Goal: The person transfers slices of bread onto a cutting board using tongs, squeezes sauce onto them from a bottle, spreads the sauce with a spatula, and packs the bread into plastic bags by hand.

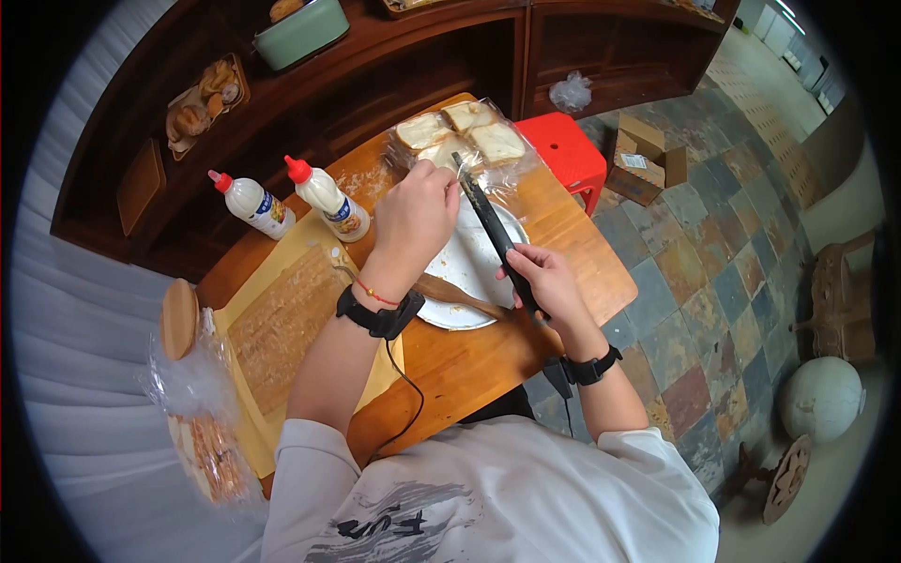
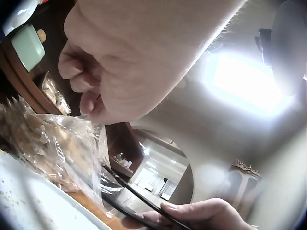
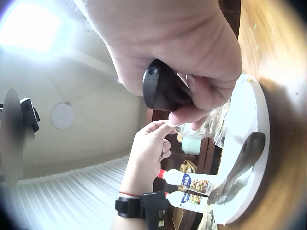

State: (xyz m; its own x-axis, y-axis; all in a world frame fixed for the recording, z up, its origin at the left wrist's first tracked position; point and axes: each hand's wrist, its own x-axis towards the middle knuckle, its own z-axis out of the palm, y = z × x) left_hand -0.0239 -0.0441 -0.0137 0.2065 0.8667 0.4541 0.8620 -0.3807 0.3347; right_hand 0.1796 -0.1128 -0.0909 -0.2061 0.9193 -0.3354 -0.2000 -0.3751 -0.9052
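Observation:
My right hand (image 1: 549, 281) grips black tongs (image 1: 490, 220), whose two arms show in the left wrist view; pale residue marks the upper end. My left hand (image 1: 418, 211) is curled, thumb and forefinger together right by that end; I cannot tell what sits between the fingertips. Beneath both hands lies a white plate (image 1: 450, 317) with crumbs, a dark wooden spatula (image 1: 460, 296) resting across it. Several bread slices (image 1: 496, 143) lie on clear plastic wrap (image 1: 511, 188) at the table's far end. In the left wrist view the wrap (image 2: 72, 139) overlaps the left fingertips.
Two white squeeze bottles (image 1: 333, 206) with red caps stand left of the plate. A brown board (image 1: 286, 328) on yellow paper lies before them. Wrapped bread (image 1: 211, 450) is at the left edge. Beyond are a red stool (image 1: 558, 150), a cardboard box (image 1: 643, 164) and dark shelves (image 1: 450, 52).

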